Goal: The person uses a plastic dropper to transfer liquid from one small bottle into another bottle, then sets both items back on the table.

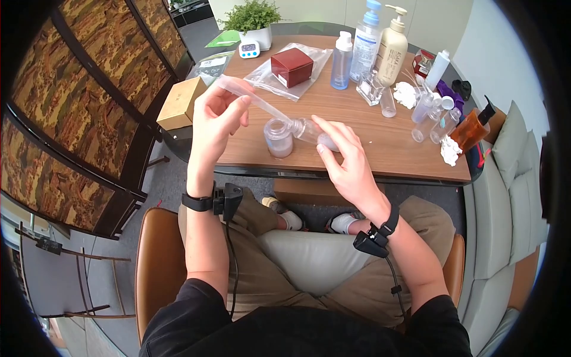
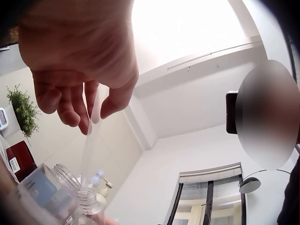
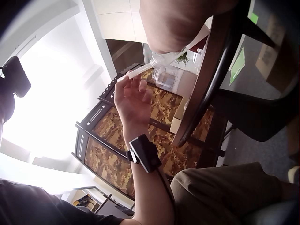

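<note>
My left hand (image 1: 219, 119) pinches the upper part of a translucent plastic dropper (image 1: 262, 105) between thumb and fingers; in the left wrist view the dropper (image 2: 89, 150) slants down to the mouth of a small clear bottle (image 2: 88, 200). With my right hand (image 1: 351, 157) I grip that small bottle (image 1: 304, 130), tilted on its side with its neck toward the left. Just left of it, a wide-mouthed clear jar (image 1: 278, 138) stands upright on the wooden table (image 1: 238, 156), with some cloudy content low inside. The bottle's neck is at the jar's rim; whether they touch, I cannot tell.
Behind are a dark red box (image 1: 291, 66) on a plastic bag, a timer (image 1: 249, 49) and a potted plant (image 1: 252, 18). A cardboard box (image 1: 180, 104) is at the left. Pump bottles (image 1: 392, 47), small clear bottles (image 1: 425, 125), crumpled tissue (image 1: 450, 151) and an amber bottle (image 1: 471, 131) stand right.
</note>
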Demonstrator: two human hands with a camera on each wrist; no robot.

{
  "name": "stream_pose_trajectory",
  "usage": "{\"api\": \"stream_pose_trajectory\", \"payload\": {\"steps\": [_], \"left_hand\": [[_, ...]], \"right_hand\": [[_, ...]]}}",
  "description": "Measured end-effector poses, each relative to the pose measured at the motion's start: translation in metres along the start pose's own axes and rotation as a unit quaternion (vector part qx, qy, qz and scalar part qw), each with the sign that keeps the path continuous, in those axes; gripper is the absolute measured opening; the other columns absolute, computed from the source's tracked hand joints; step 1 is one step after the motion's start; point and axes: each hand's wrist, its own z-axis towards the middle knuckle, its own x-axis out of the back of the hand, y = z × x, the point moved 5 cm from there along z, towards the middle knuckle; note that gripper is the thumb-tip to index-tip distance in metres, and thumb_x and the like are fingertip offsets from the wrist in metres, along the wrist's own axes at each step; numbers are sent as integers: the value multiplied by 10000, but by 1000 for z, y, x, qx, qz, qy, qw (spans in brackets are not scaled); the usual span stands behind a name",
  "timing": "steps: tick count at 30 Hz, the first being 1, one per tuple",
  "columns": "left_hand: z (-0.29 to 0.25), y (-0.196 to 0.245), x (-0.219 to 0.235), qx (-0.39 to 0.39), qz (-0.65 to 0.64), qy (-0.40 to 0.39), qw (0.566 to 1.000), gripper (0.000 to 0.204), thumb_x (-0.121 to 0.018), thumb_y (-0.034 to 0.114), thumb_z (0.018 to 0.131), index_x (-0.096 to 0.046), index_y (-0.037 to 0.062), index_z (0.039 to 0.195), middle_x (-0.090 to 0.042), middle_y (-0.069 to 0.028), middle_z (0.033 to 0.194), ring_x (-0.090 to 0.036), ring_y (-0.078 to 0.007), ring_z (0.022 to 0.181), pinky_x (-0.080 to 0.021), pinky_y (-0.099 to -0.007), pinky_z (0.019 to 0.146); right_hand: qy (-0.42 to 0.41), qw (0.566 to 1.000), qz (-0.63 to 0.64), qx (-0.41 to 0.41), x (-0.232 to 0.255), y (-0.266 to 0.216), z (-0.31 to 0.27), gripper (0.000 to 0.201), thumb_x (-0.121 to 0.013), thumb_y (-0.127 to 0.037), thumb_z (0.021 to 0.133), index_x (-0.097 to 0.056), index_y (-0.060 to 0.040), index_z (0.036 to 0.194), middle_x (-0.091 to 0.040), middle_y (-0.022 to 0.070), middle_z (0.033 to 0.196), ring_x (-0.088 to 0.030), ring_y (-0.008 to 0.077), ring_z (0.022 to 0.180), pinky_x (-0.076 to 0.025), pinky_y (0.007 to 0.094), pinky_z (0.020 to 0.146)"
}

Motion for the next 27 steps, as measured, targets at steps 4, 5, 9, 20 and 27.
{"api": "stream_pose_trajectory", "payload": {"steps": [4, 5, 9, 20, 27], "left_hand": [[0, 1, 3, -5, 19, -11, 1000, 194, -658, 139, 1086, -705, -18, 1190, -744, -68, 973, -562, -49, 640, -386, -201, 509], [0, 2, 2, -5, 19, -11, 1000, 194, -658, 139, 1086, -705, -18, 1190, -744, -68, 973, -562, -49, 640, -386, -201, 509], [0, 4, 1, 2, 40, 7, 999, 196, -648, 139, 1080, -706, -14, 1188, -719, -54, 920, -558, -53, 628, -384, -203, 509], [0, 2, 7, -4, -2, 27, 1000, 159, -683, 111, 1058, -730, 11, 1172, -682, 2, 840, -518, -23, 617, -333, -203, 510], [0, 4, 7, -25, -8, 25, 999, 153, -660, 90, 1057, -721, 10, 1172, -652, 7, 789, -498, -31, 599, -330, -208, 512]], "right_hand": [[-9, 1000, 5, -9, 0, -1, 0, 503, -674, -55, 1016, -641, -51, 1518, -695, 136, 1291, -634, 311, 1210, -427, 450, 1151], [-9, 1000, 5, -9, 0, -1, 0, 503, -674, -55, 1016, -641, -51, 1518, -695, 136, 1291, -634, 311, 1210, -427, 450, 1151], [-8, 1000, 3, -7, 0, 0, 0, 506, -672, -57, 1019, -636, -54, 1524, -692, 138, 1303, -632, 312, 1224, -423, 453, 1159], [-9, 1000, 5, -10, 0, -1, 0, 507, -667, -58, 1023, -634, -58, 1529, -688, 149, 1340, -623, 328, 1269, -413, 460, 1177], [-10, 1000, 1, -8, 0, -1, 0, 506, -669, -62, 1023, -634, -56, 1528, -688, 153, 1340, -623, 329, 1264, -417, 460, 1174]]}}
